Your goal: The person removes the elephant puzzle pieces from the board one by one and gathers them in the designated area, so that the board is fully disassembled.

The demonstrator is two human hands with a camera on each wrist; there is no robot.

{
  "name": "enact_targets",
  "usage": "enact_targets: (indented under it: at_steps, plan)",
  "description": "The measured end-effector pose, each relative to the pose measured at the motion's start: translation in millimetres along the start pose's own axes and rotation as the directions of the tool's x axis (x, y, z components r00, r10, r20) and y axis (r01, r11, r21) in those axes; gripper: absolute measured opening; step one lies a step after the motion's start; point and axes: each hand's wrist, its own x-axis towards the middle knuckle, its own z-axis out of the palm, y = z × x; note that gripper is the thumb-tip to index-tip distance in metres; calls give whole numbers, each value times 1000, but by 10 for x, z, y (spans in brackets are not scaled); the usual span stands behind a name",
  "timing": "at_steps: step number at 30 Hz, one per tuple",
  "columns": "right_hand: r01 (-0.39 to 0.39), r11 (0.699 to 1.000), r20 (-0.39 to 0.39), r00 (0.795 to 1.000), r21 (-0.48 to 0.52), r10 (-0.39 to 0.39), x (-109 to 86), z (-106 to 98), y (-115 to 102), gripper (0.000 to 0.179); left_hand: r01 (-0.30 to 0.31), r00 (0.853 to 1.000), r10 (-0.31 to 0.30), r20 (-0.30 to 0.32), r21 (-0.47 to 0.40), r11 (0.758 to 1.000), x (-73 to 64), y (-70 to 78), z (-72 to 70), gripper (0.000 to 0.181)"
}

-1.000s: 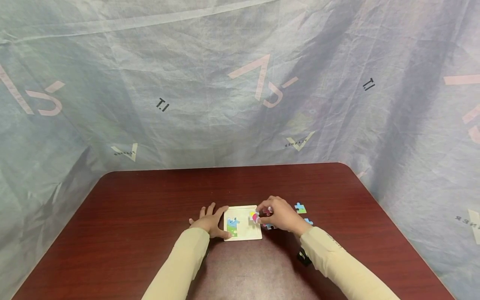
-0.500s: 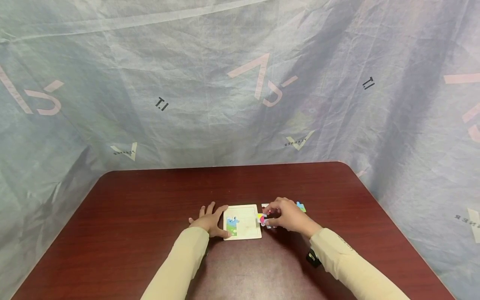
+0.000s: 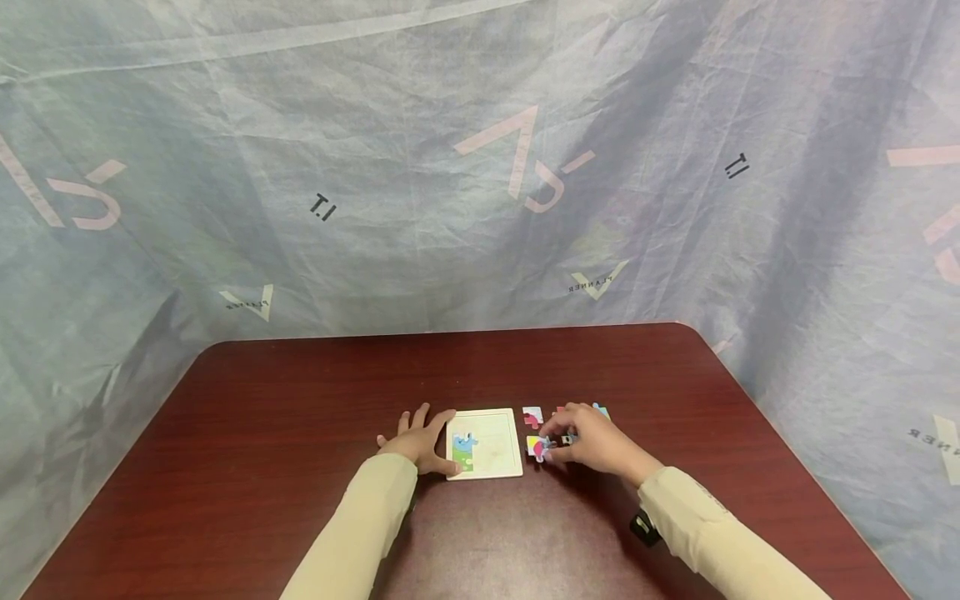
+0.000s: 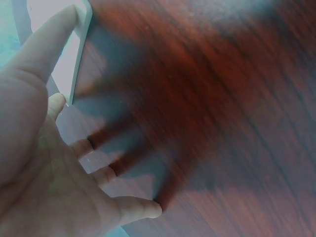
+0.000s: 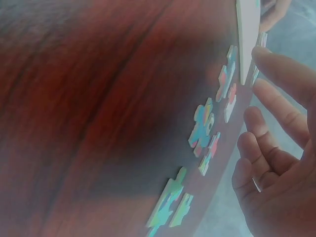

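A pale square puzzle tray lies on the table, with joined blue and green pieces inside its left side. My left hand steadies the tray's left edge, thumb and index finger at its corners and the other fingers spread. In the left wrist view, the thumb lies over the tray's rim. Right of the tray, my right hand pinches a yellow and pink puzzle piece above the table. The right wrist view shows that piece edge-on behind the thumb.
Several loose puzzle pieces lie right of the tray, among them a pink and white one and a blue one. My right hand partly hides them in the head view. A grey cloth hangs behind the dark red table.
My right hand has moved the pinched puzzle piece rightward, from over the tray to beside it. The pink and white piece has come into view. My left hand stays at the tray.
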Motion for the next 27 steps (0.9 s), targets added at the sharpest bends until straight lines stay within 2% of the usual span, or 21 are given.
enact_targets:
  at_steps: [5, 20, 27]
  plan:
    - [7, 1000, 2, 1000, -16, -7, -67, 2, 16, 19, 1, 1000, -1, 3, -3, 1000, 16, -13, 8, 87]
    - [29, 999, 59, 998, 28, -30, -209, 73, 122, 23, 8, 1000, -8, 19, -6, 1000, 48, -35, 20, 88]
    - [-5, 1000, 52, 999, -14, 6, -257, 94, 111, 25, 3, 1000, -3, 18, -16, 1000, 23, -28, 15, 87]
